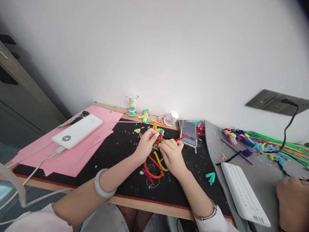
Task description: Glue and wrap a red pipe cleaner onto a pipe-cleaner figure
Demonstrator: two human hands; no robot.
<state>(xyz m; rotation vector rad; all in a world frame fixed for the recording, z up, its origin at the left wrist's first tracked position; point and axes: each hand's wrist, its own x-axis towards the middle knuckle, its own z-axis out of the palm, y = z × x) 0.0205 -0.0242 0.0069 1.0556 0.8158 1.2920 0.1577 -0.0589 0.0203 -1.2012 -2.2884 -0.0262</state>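
Both of my hands are close together above a black mat (116, 154). My left hand (146, 142) pinches a red pipe cleaner (159, 138) between thumb and fingertips. My right hand (172, 155) closes on the same red pipe cleaner, whose free end sticks out beyond the knuckles toward the phone. Its fingertips are partly hidden. Beneath the hands lie a glossy red loop (154, 176) and a yellow strand (158, 160). A small magenta piece (147, 176) rests beside the loop. Behind my fingers shows a colourful fuzzy piece, mostly covered.
A phone (189, 133) and paper cup (171, 118) stand behind the hands. Pink paper (101, 137) with a white power bank (77, 131) lies left. To the right are another power bank (245, 193), pipe cleaners (277, 141) and another person's hand (292, 199). Cables (41, 162) trail left.
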